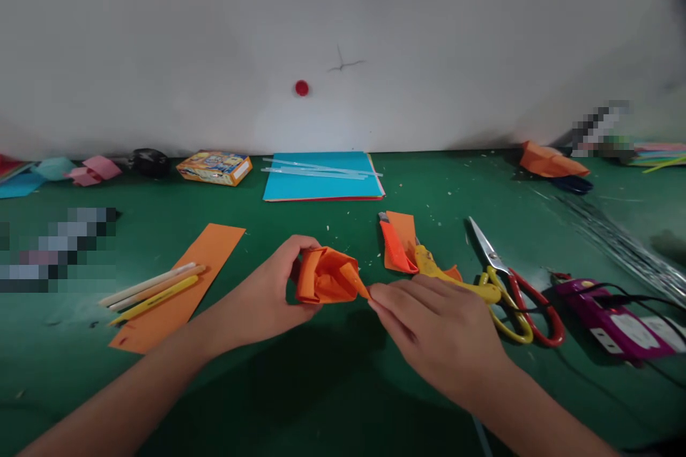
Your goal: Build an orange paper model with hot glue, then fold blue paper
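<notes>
In the head view, my left hand (284, 285) is closed round the left side of a folded orange paper piece (326, 275), shaped like a small hollow box. The thumb lies on its upper edge and the other fingers are partly behind it. My right hand (434, 328) pinches a pointed paper tip at the right of the same piece. Just beyond that hand lie a yellow glue gun (429, 264), an orange cutter knife (395, 246) and an orange paper scrap (401, 227). Scissors (501, 268) with yellow and red handles rest to the right.
Left lies an orange paper strip (214, 250) with several thin sticks (155, 298). At the back are a small printed box (214, 167) and blue paper sheets (321, 186) with clear glue sticks. A purple power strip (611, 318) with black cords sits right. A white wall (214, 50) closes the back.
</notes>
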Demonstrator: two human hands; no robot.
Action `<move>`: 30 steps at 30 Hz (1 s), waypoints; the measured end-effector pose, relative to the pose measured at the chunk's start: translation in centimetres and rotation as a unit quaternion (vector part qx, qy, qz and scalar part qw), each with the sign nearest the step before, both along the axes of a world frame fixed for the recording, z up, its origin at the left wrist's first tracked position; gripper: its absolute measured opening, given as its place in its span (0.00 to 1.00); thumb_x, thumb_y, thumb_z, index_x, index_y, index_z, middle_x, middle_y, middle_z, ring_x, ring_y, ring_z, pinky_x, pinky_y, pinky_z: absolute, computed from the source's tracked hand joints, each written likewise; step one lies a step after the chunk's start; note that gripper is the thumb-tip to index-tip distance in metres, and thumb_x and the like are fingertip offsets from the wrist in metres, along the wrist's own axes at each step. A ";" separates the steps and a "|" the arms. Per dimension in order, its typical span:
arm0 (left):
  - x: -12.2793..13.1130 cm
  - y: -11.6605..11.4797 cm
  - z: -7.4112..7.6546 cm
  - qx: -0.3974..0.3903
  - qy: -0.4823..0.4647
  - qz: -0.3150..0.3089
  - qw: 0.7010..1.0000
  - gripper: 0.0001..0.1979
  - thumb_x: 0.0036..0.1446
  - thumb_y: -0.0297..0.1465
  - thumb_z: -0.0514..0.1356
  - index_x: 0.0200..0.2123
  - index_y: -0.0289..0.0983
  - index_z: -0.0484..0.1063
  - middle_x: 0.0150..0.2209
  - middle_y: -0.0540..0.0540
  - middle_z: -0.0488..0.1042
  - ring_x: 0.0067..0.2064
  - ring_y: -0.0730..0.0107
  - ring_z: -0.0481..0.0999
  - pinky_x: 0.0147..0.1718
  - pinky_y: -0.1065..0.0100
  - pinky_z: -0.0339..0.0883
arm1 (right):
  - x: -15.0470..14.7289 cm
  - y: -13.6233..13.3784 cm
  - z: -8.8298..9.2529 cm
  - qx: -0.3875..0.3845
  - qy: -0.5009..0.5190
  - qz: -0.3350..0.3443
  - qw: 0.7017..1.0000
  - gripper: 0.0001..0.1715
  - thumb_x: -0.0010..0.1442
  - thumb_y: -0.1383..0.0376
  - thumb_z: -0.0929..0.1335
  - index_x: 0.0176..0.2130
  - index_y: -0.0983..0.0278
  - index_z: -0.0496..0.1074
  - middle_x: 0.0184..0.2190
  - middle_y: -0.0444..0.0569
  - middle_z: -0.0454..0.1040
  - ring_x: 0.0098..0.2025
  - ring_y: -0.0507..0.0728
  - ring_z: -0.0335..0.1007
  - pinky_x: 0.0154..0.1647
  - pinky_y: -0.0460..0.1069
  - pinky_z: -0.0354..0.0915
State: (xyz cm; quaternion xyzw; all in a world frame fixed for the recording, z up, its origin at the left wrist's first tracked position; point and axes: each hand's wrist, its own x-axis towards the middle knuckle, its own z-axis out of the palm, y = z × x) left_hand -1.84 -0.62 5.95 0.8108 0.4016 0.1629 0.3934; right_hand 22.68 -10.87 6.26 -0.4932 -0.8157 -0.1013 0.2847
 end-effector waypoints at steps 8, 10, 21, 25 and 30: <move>-0.2 0.5 0.1 -0.059 -0.033 -0.040 0.997 0.30 0.54 0.28 0.67 0.59 0.47 0.61 0.51 0.48 0.73 0.49 0.60 0.77 0.48 0.63 0.72 | -0.9 1.5 1.8 0.015 -0.130 0.003 0.991 0.11 0.66 0.74 0.66 0.38 0.64 0.78 0.34 0.48 0.79 0.34 0.58 0.63 0.29 0.52 0.52; -0.4 0.7 0.0 -0.091 -0.048 -0.061 0.993 0.31 0.54 0.29 0.67 0.59 0.47 0.62 0.52 0.48 0.73 0.52 0.59 0.76 0.51 0.61 0.72 | -1.3 1.8 2.1 0.018 -0.155 0.016 0.988 0.12 0.65 0.75 0.65 0.38 0.65 0.78 0.33 0.48 0.78 0.35 0.58 0.62 0.29 0.53 0.52; -0.4 1.8 -0.4 -0.240 -0.127 -0.093 0.958 0.27 0.51 0.30 0.69 0.54 0.44 0.66 0.48 0.48 0.74 0.47 0.64 0.76 0.42 0.67 0.72 | -3.2 3.8 3.2 -0.068 -0.292 0.117 0.947 0.09 0.60 0.75 0.70 0.34 0.62 0.78 0.32 0.52 0.76 0.39 0.61 0.64 0.28 0.52 0.56; -0.8 1.9 -0.8 -0.277 -0.154 -0.099 0.943 0.27 0.50 0.29 0.70 0.53 0.43 0.67 0.49 0.46 0.74 0.49 0.62 0.76 0.44 0.65 0.72 | -3.6 4.8 2.9 -0.097 -0.300 0.150 0.937 0.07 0.61 0.73 0.72 0.36 0.62 0.79 0.38 0.52 0.77 0.43 0.61 0.65 0.31 0.52 0.59; -0.9 1.6 -1.7 -0.350 -0.233 -0.046 0.906 0.29 0.46 0.31 0.73 0.53 0.43 0.71 0.47 0.45 0.75 0.47 0.61 0.77 0.42 0.66 0.73 | -3.7 4.9 2.4 -0.109 -0.278 0.163 0.940 0.07 0.64 0.72 0.70 0.38 0.63 0.79 0.38 0.52 0.76 0.43 0.61 0.66 0.37 0.54 0.61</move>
